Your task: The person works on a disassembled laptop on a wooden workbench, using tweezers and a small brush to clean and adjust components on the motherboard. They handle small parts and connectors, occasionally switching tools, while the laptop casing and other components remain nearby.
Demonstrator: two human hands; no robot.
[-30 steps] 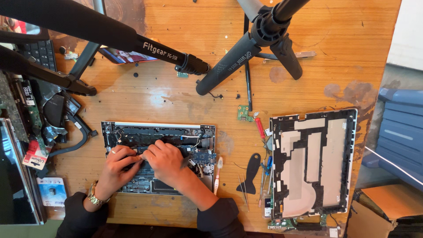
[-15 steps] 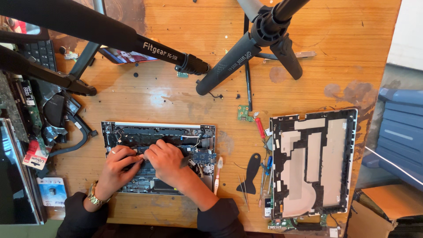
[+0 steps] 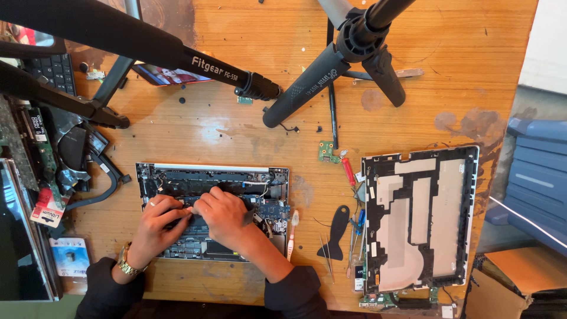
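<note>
Worn wooden counter (image 3: 413, 35) carries an opened laptop (image 3: 214, 211) near its front edge. Both hands rest inside the chassis: left hand (image 3: 158, 223) and right hand (image 3: 221, 217) have fingers curled down onto a dark part at mid-board, pinching or pressing, I cannot tell which. Against half a second ago, neither hand nor laptop has shifted, so the work looks held in place. Just right lie a toothbrush (image 3: 291, 235), pry tool (image 3: 336, 233) and back cover (image 3: 419, 220); tripod legs (image 3: 307, 88) cross the far side, leaving bare wood between.
</note>
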